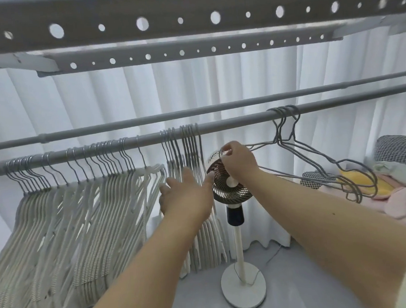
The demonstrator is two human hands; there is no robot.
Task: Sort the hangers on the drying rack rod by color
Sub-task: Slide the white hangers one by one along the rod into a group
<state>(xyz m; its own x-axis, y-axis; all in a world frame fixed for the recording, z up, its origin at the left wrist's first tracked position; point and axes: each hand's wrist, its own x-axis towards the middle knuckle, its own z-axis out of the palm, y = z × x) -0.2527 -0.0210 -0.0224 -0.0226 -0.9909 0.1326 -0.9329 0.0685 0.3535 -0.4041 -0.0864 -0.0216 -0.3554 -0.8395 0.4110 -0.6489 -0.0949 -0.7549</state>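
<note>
The right hand point(236, 160) pinches the tip of a grey hanger point(315, 164) stretching toward the rod's point(231, 123) right end, while the spread left hand point(187, 194) touches the white hangers point(192, 154).

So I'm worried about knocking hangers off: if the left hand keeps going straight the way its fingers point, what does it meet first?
Probably the small bunch of white hangers on the rod: the left hand is open, fingers aimed at them. Depth is unclear.
</note>
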